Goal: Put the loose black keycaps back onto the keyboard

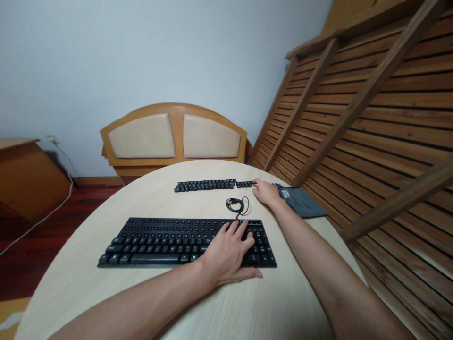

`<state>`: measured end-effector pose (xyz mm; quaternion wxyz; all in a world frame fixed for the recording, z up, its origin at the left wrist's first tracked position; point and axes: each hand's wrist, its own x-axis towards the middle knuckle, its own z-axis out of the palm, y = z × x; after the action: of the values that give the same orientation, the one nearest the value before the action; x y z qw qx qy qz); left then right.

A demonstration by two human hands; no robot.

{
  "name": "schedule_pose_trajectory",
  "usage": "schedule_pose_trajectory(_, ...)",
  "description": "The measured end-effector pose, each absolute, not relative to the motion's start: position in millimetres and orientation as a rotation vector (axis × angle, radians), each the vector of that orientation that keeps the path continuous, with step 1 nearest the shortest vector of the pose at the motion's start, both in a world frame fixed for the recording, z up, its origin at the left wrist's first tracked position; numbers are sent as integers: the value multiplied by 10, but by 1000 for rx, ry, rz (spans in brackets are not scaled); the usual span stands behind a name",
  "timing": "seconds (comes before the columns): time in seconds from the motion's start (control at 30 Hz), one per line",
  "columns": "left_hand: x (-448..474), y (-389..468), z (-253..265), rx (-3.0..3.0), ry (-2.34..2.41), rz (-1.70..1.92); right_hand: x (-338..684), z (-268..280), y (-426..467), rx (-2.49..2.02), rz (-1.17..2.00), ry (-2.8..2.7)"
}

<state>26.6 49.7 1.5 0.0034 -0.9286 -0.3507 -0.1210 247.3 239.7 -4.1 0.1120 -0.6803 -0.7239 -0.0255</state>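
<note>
A black keyboard (155, 241) with a coiled cable (235, 205) behind it lies on the round table. My left hand (226, 250) rests over its right part, fingers spread across the keys and thumb stretched toward the front edge. Farther back, loose black keycaps (205, 184) stand in rows, with a smaller group (244, 184) at their right end. At that end is my right hand (266, 191), thumb and forefinger closed around a small dark keycap. The palm hides part of what lies there.
A dark grey pouch (302, 202) lies right of my right hand, with a small purple thing (276, 185) beside it. The pale round table (88, 283) fills the foreground. Beyond stand a padded headboard (212, 137) and, at right, a leaning wooden slatted frame (371, 108).
</note>
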Motion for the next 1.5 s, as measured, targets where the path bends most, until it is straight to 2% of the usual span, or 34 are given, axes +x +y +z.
schedule_pose_trajectory(0.4, 277, 471, -74, -2889, -1143, -442, 2475, -82, 2368, -1923, -203, -2197)
schedule_pose_trajectory(0.73, 299, 433, -60, -2847, -1200, -433, 2608, 8, 1897, -1868, -111, -2219)
schedule_pose_trajectory(0.83, 326, 409, -46, -2842, -1263, -450, 2651, 47, 1682, -1801, 11, -2154)
schedule_pose_trajectory(0.97, 301, 425, 3, -2863, -1305, -538, 2593, 127, 1333, -1437, 433, -2009)
schedule_pose_trajectory(1.1, 121, 565, 87, -2992, -1139, -514, 2398, 262, 1022, -1253, 572, -2125)
schedule_pose_trajectory(1.23, -74, 727, 130, -3190, -910, -439, 2243, 327, 879, -1216, 509, -2298)
schedule_pose_trajectory(1.5, -69, 738, 89, -3222, -877, -574, 2220, 263, 869, -1212, 378, -2462)
